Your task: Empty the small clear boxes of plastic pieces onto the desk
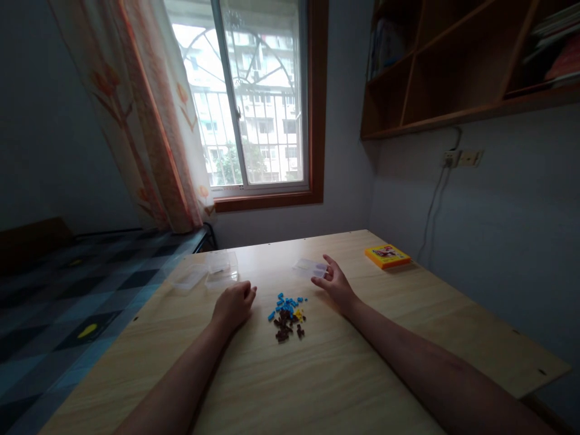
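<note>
A small heap of tiny pieces (287, 315), blue at the far side, dark brown nearer me and one yellow, lies on the light wooden table (326, 374). My left hand (233, 304) rests on the table just left of the heap, fingers curled in, nothing visible in it. My right hand (334, 281) is right of the heap with fingers spread, its fingertips at a small clear plastic lid or tray (308, 267) that lies flat on the table. Whether the fingers grip the clear piece cannot be told.
Two clear plastic containers (212, 272) sit at the table's far left. A flat orange-yellow box (387, 255) lies at the far right near the wall. Beyond are a window, a curtain, wall shelves and a socket with a cable. A bed with a checked cover stands left.
</note>
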The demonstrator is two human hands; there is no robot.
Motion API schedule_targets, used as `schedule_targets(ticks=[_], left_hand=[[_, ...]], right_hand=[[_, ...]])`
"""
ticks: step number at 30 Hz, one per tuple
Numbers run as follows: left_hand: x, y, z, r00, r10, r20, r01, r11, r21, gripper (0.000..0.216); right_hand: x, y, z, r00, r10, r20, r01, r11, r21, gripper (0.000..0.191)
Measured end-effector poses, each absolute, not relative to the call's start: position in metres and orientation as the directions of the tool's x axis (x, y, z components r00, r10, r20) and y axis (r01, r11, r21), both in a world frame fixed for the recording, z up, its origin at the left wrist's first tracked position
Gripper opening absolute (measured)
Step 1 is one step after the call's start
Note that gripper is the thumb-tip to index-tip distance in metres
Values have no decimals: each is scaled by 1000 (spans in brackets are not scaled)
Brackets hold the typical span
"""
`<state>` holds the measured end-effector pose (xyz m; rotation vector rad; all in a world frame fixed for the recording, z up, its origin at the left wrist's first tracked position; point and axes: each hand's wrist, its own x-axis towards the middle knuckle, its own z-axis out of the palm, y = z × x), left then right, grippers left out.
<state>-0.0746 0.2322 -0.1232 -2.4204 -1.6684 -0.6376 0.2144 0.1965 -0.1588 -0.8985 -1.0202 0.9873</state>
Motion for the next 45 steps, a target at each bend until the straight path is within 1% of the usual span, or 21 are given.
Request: schedule_targets(ticks=[3, 5, 6, 8, 10, 12, 14, 18, 22, 27, 31, 34, 39, 45], left_hand=[[-72, 224, -120, 336, 801, 495, 872, -463, 157, 26], [-68, 218, -118, 362, 725, 586, 826, -541, 160, 22], [-65, 215, -118, 380, 652, 656, 786, -602, 143, 20], [-61, 208, -116, 420, 501, 757, 714, -697, 66, 22], [-57, 202, -114, 475, 403, 783, 659, -752, -12, 31], [-53, 196, -111, 538, 362, 761, 605, -795, -50, 38], [-50, 191, -107, 594, 347, 726, 551, -833, -52, 43], [-45, 182, -102, 683, 346, 643, 468, -883, -22, 45], [-41, 178, -99, 740, 366, 564, 441, -897, 3, 47], [-40, 177, -101, 772, 361, 524, 453, -890, -55, 42], [-39, 177, -103, 768, 372, 521, 477, -876, -77, 40], [-39, 177, -105, 755, 370, 542, 478, -875, -69, 41], [-40, 179, -107, 743, 371, 557, 478, -877, -53, 40], [-41, 179, -109, 734, 377, 565, 485, -873, -47, 39]], right_hand=[[215, 187, -155, 148, 944, 293, -232, 321, -918, 99], [212, 182, -153, 89, 940, 329, -232, 341, -911, 97], [210, 179, -152, 59, 938, 343, -236, 347, -908, 97], [205, 175, -151, 5, 935, 356, -255, 345, -903, 98], [200, 171, -151, -51, 933, 356, -287, 328, -900, 100], [195, 167, -150, -116, 929, 351, -319, 300, -899, 102], [191, 162, -148, -188, 920, 344, -336, 269, -903, 103], [187, 154, -145, -307, 890, 336, -367, 216, -905, 105], [185, 149, -144, -353, 876, 329, -377, 189, -907, 106], [183, 149, -148, -361, 863, 355, -354, 225, -908, 106], [182, 153, -150, -336, 871, 358, -347, 239, -907, 109], [182, 154, -149, -340, 877, 340, -338, 223, -914, 110], [179, 154, -148, -336, 885, 323, -384, 184, -905, 109], [177, 154, -150, -330, 891, 312, -398, 169, -902, 107]])
